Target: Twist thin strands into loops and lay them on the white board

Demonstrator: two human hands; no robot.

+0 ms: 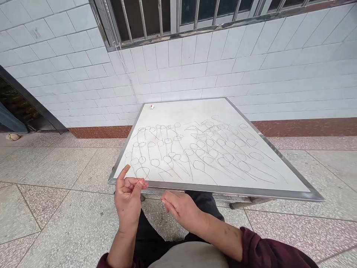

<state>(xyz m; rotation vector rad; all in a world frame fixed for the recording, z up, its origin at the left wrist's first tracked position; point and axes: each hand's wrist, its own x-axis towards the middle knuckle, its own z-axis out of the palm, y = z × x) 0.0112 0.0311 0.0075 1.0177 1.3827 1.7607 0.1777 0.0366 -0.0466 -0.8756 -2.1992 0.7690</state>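
Observation:
Above the near left edge of a white board with a metal rim (212, 189), my left hand (128, 203) pinches a thin dark wire loop (142, 168) between thumb and finger. Its index finger points up, with a tan wrapping on the tip. To the right and slightly lower, my right hand (184, 210) is closed in a pinch. A thin strand runs from the left fingertips toward it, so both hands seem to grip one wire. Many similar looped wires (199, 165) with long tails lie in loose rows across the board, tangled at the back right.
A small red-and-white object (152, 107) sits at the board's far left corner. Behind stands a white tiled wall (178, 70) with a barred window (178, 18). A cord (126, 67) hangs down the wall. Speckled floor tiles (83, 219) surround the board.

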